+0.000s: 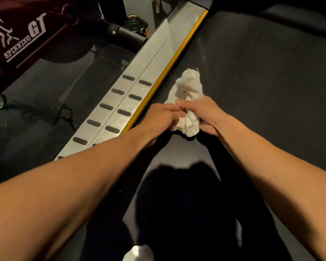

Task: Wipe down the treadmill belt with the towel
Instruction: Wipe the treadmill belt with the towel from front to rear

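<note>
A crumpled white towel (189, 89) lies bunched on the black treadmill belt (262, 81), close to the belt's left edge. My right hand (203, 112) is closed around the towel's near end, fingers wrapped over the cloth. My left hand (161, 117) presses in from the left and grips the same near end, its fingers meeting those of the right hand. The towel's far end sticks up loose beyond both hands. Both forearms reach in from the bottom of the view.
A silver side rail (137, 91) with dark grip pads and a yellow strip (169, 72) runs along the belt's left edge. A dark red spinning bike (23, 34) stands on the dark floor at the far left. My dark-clothed legs and a white sock (139, 253) are below.
</note>
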Tool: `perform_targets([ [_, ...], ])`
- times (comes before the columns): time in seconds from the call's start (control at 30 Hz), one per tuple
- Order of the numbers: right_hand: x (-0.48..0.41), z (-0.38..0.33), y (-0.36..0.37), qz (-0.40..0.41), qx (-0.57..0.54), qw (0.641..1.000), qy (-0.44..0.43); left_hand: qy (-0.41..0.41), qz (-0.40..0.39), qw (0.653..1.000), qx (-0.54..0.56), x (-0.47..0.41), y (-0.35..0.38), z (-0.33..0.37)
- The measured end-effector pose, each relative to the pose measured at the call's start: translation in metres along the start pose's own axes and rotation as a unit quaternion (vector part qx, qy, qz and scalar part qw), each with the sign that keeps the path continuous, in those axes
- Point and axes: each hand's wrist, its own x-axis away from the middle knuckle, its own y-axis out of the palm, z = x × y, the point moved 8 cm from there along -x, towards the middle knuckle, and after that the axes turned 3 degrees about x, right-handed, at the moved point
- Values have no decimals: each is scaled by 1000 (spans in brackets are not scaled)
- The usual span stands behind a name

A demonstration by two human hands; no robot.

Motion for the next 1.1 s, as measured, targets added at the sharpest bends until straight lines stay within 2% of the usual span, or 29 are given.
perform_targets([
  [0.07, 3, -12, -15, 41, 51, 998, -10, -14, 22, 998, 49, -1, -14, 0],
  [0.1, 3, -22, -24, 72, 106, 991, -30, -1, 48, 999, 4, -4, -26, 0],
  [0.13, 1, -33, -34, 108, 164, 979, -57, 24, 76, 993, -91, -7, -38, 2],
  [0.2, -11, -53, -48, 175, 329, 920, -121, 76, 102, 946, -298, -9, -54, 7],
  [0.27, -21, -54, -45, 192, 477, 844, -154, 109, 91, 896, -421, -10, -61, 5],
  [0.4, -20, -3, -1, 126, 620, 752, -183, 119, 31, 836, -536, -16, -62, -11],
  [0.5, 12, 35, 46, -21, 659, 712, -241, 111, -8, 798, -593, -17, -61, -24],
  [0.57, 23, 30, 54, -58, 670, 680, -292, 110, -13, 786, -608, -16, -64, -26],
  [0.67, -4, -10, 36, 37, 670, 669, -321, 109, -33, 766, -632, -14, -64, -29],
  [0.77, -24, -16, 23, 96, 658, 688, -290, 109, -41, 744, -657, -13, -65, -32],
  [0.8, -22, -7, 29, 90, 664, 684, -288, 113, -48, 740, -661, -13, -65, -33],
  [0.83, -17, 8, 41, 59, 686, 662, -298, 113, -55, 741, -660, -14, -66, -33],
  [0.9, 1, 41, 76, -54, 736, 604, -301, 101, -62, 752, -649, -16, -69, -32],
  [0.97, 5, 65, 87, -157, 759, 599, -202, 103, -64, 757, -642, -18, -71, -30],
  [1.0, 2, 62, 81, -159, 761, 606, -167, 105, -63, 755, -644, -18, -72, -31],
  [1.03, -2, 50, 75, -132, 757, 616, -176, 108, -59, 755, -645, -19, -73, -32],
  [1.1, -13, 20, 58, -37, 733, 629, -254, 114, -49, 759, -639, -17, -74, -35],
])
